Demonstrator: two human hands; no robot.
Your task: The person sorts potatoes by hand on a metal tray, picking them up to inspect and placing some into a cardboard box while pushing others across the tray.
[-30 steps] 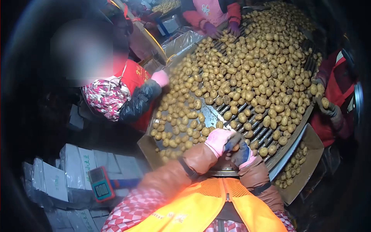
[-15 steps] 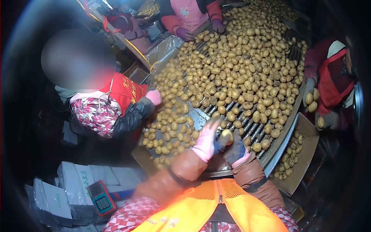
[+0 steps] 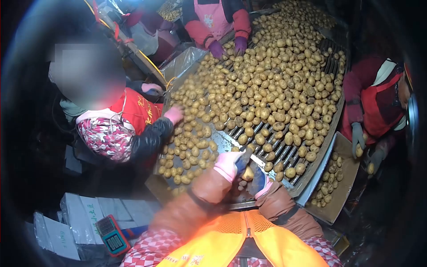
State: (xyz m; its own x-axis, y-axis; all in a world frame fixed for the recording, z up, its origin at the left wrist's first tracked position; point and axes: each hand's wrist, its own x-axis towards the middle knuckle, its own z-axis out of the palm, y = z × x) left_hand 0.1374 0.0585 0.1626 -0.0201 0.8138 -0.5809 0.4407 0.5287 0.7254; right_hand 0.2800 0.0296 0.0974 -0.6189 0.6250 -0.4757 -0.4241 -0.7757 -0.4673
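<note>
Both my hands wear pink-cuffed gloves with dark, dirty fingers, over the near end of a slatted sorting table (image 3: 291,171). My right hand (image 3: 259,179) is closed against a potato (image 3: 248,173) that shows between the two hands. My left hand (image 3: 235,163) is just left of and above that potato, fingers pointing right; blur hides whether they grip anything. Small dark lumps (image 3: 242,183) lie below the hands. A wide heap of potatoes (image 3: 275,84) covers the slats beyond.
A person in a red apron (image 3: 140,109) works at the left, another in a pink apron (image 3: 215,18) at the far end. At right, a co-worker's gloved hand (image 3: 358,138) holds potatoes near a cardboard box (image 3: 349,178). White packages (image 3: 106,209) and a scale display (image 3: 113,236) sit lower left.
My hands have drawn slightly left and closer to my body, with the potato lower between them. My left fingers were more spread before. The far co-worker's hands have shifted onto the potatoes.
</note>
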